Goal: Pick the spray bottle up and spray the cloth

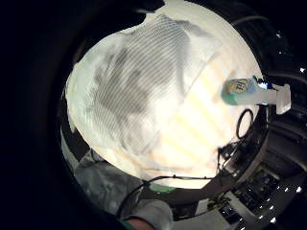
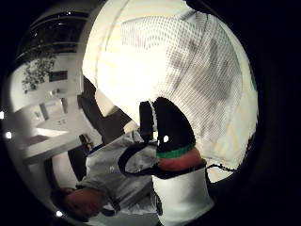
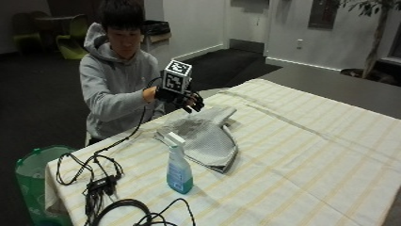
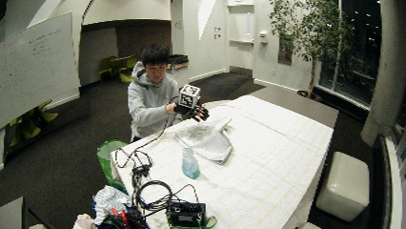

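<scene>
A spray bottle (image 3: 178, 165) with blue liquid and a white trigger head stands upright on the striped tablecloth, near the table's front left corner; it also shows in the little finger side palm view (image 1: 249, 92). A white checked cloth (image 3: 206, 136) lies spread beside it, with grey damp-looking patches (image 1: 129, 84). My gloved right hand (image 3: 183, 100) hovers in the air above the far end of the cloth, fingers relaxed and holding nothing. The bottle stands apart from the hand, toward the camera.
Black cables (image 3: 94, 176) and a coiled lead (image 3: 134, 212) lie at the table's left corner. A green bin (image 3: 34, 174) stands on the floor beside the table. The seated person in a grey hoodie (image 3: 109, 89) faces the table (image 3: 300, 155).
</scene>
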The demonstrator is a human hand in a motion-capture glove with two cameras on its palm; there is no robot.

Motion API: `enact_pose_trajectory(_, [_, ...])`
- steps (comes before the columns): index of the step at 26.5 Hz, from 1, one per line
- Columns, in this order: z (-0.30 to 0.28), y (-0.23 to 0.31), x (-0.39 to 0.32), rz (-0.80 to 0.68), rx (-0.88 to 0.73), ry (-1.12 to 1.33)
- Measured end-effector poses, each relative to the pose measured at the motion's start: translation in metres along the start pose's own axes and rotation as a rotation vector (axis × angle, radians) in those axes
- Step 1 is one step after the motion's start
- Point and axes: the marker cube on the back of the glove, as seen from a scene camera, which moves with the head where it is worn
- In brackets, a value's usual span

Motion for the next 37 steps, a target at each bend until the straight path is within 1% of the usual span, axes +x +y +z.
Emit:
enact_pose_trajectory(4, [0.002,0.001,-0.002,-0.009,0.027,-0.002])
enact_pose_trajectory(10, [0.001,0.006,-0.004,-0.042,0.154,0.032])
enact_pose_trajectory(17, [-0.005,0.013,-0.005,-0.080,0.252,0.054])
enact_pose_trajectory(23, [-0.004,0.024,-0.001,-0.108,0.428,0.049])
enact_pose_trajectory(28, [-0.002,0.036,0.017,-0.082,0.598,0.040])
enact_pose_trajectory(33, [0.003,0.044,0.047,-0.031,0.689,0.014])
enact_pose_trajectory(37, [0.006,0.049,0.074,0.035,0.796,-0.012])
